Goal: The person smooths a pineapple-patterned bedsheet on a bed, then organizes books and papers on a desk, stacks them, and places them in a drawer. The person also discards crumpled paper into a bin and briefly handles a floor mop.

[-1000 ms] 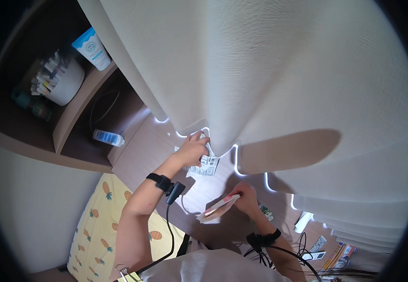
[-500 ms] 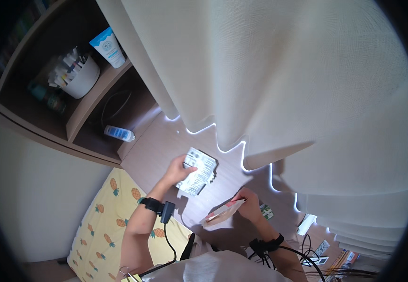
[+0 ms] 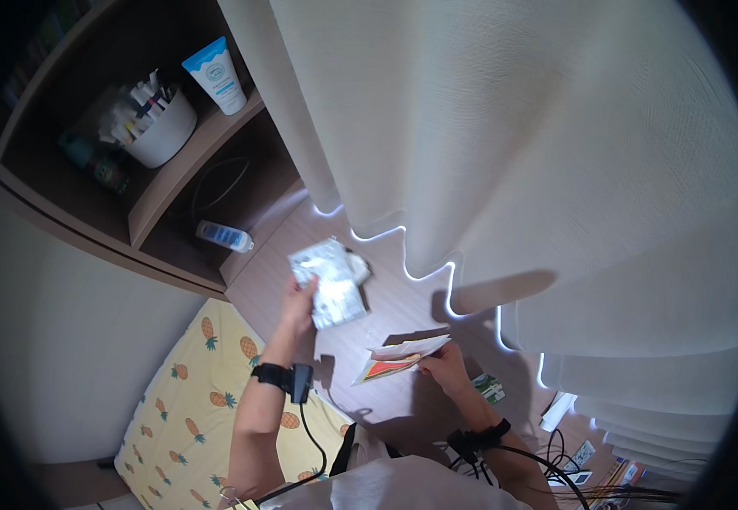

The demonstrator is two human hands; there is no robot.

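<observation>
My left hand (image 3: 298, 304) pinches a silvery foil packet (image 3: 335, 289) by its near left side, above the wood-toned surface. Part of a white object (image 3: 358, 269) shows behind the packet's far right edge; I cannot tell what it is. To the right and nearer, my right hand (image 3: 447, 370) is closed on the right end of a thin, flat paper-like packet (image 3: 394, 362) with a red and pale print. That packet is tilted, with its edges slightly parted. The two packets are apart. My right fingertips are partly hidden behind it.
A shelf unit (image 3: 190, 161) at the far left bears a white tub (image 3: 165, 136) of pens, a blue-white tube (image 3: 216, 78) and a bottle (image 3: 224, 236). Pale curtains (image 3: 505, 153) hang at right. Pineapple-print cloth (image 3: 190, 416) lies near left; a green-white packet (image 3: 489, 388) lies beyond my right wrist.
My left hand has moved a little left and away from me, and its packet now shows a plain silvery face instead of print. The right-hand packet has risen and turned, showing more red.
</observation>
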